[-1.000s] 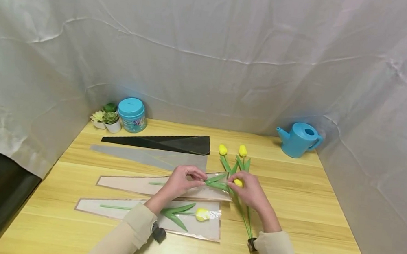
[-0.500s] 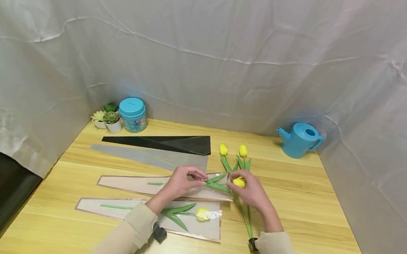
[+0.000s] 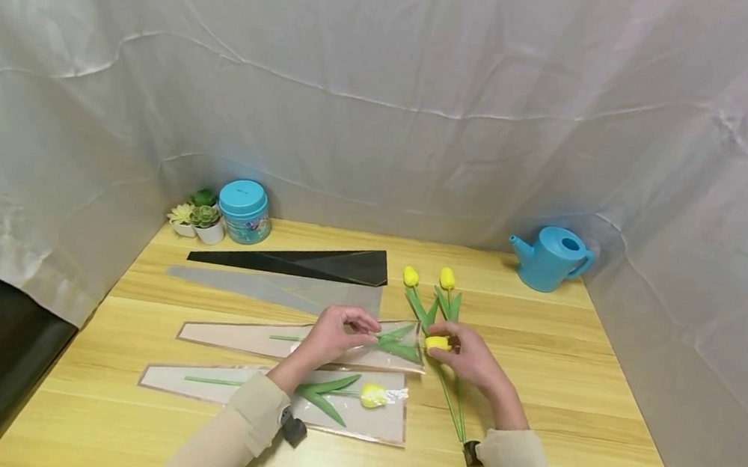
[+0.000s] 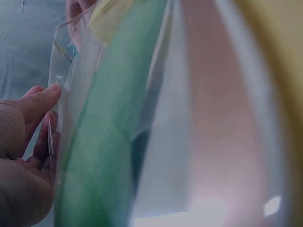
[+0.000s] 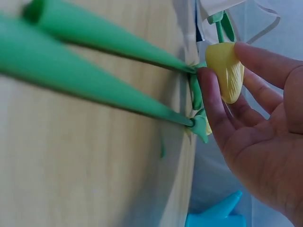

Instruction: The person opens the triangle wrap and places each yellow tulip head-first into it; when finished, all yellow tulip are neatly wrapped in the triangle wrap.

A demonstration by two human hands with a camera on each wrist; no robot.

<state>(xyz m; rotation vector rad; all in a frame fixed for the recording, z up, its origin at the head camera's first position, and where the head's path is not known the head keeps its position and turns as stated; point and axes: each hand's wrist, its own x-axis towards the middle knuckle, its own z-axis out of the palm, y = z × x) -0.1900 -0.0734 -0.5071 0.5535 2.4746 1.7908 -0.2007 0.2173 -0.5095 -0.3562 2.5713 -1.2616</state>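
Since a second ago, your right hand (image 3: 470, 357) has slid the yellow tulip head (image 3: 437, 342) slightly right and toward you, out past the mouth of the clear sleeve (image 3: 299, 340); the leaves (image 3: 397, 341) stay inside the wide end.

Your left hand (image 3: 332, 332) pinches the sleeve's upper film near the opening, thumb and fingertips (image 4: 45, 97) closed on the plastic edge, wrist resting low over the worktop (image 3: 534, 399). Your right hand pinches the tulip head between thumb and fingers (image 5: 265, 61), palm turned inward, forearm angled in from the lower right. The stem runs left inside the sleeve, its green tip showing midway along.

To do this well, you would likely keep the film lifted so the mouth stays open, guide the bloom by a light grip rather than a squeeze, and keep the stem lined up with the sleeve's long axis so the leaves do not snag on the plastic edge.

Just below lies a second sleeve (image 3: 224, 384) with a tulip already in it. Two loose tulips (image 3: 430, 284) lie beyond your right hand, with a black sleeve (image 3: 317, 262) and a grey sleeve (image 3: 261, 286) behind, and a blue watering can (image 3: 550, 256) at the far right.
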